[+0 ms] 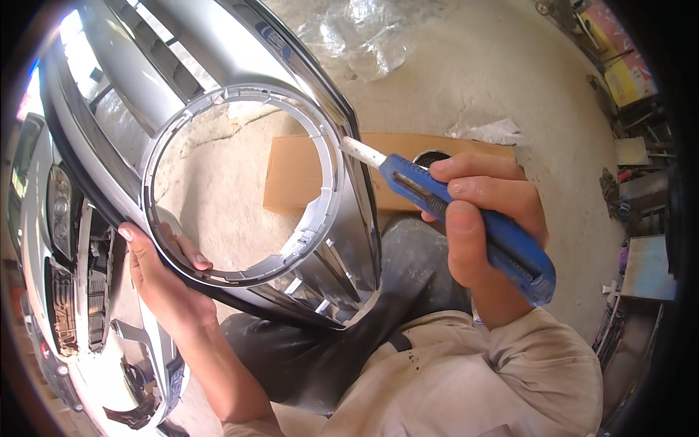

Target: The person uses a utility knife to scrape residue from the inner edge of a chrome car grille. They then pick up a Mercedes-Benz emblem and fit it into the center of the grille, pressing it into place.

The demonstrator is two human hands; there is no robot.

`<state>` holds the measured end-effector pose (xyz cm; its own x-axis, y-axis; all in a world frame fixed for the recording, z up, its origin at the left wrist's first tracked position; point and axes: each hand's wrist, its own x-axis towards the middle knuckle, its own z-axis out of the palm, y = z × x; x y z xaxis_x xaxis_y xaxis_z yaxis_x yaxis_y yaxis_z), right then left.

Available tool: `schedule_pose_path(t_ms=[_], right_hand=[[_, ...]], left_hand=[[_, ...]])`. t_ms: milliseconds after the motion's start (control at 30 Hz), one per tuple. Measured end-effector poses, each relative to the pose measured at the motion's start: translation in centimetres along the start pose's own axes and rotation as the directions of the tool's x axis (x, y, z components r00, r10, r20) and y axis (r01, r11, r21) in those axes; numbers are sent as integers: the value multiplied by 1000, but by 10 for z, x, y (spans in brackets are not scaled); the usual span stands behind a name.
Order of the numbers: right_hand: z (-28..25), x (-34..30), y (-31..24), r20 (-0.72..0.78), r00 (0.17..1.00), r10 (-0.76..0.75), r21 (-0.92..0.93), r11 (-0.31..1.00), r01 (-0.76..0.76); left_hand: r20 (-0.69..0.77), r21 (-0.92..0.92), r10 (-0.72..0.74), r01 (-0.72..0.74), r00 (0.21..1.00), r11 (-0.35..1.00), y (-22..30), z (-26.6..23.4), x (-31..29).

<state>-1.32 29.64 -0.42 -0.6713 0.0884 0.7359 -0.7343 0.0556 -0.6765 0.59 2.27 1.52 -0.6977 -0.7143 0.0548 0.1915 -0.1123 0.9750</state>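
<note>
A silver and black car grille (237, 277) with a large round opening stands tilted over my lap. My left hand (164, 273) grips its lower left edge, thumb outside and fingertips showing through the ring. In my right hand (488, 211) is a blue utility knife (466, 226), held between thumb and fingers. The knife's pale, worn blade is out, and its tip is at the grille's right edge beside the ring; whether it touches cannot be told. Behind the knife, a small round dark part with a shiny rim (431, 156) is partly hidden by my right hand.
A flat piece of cardboard (389, 146) lies on the concrete floor behind the grille. Crumpled clear plastic (357, 36) is farther back. A car with its front opened up (73, 240) stands at the left. Tools and assorted items line the right side, near a pale blue box (648, 268).
</note>
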Motion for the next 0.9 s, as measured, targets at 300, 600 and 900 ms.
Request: schedule_pose_path(t_ms=[300, 600, 900], right_hand=[[-17, 95, 18, 573, 677, -462, 10, 830, 557], [-3, 170, -19, 922, 196, -333, 134, 751, 646], [-7, 153, 24, 794, 493, -356, 98, 875, 474]], left_hand=[[126, -11, 1, 0, 992, 1000, -2, -4, -2], [132, -29, -15, 19, 991, 999, -1, -1, -2], [120, -28, 0, 3, 993, 1000, -4, -5, 1]])
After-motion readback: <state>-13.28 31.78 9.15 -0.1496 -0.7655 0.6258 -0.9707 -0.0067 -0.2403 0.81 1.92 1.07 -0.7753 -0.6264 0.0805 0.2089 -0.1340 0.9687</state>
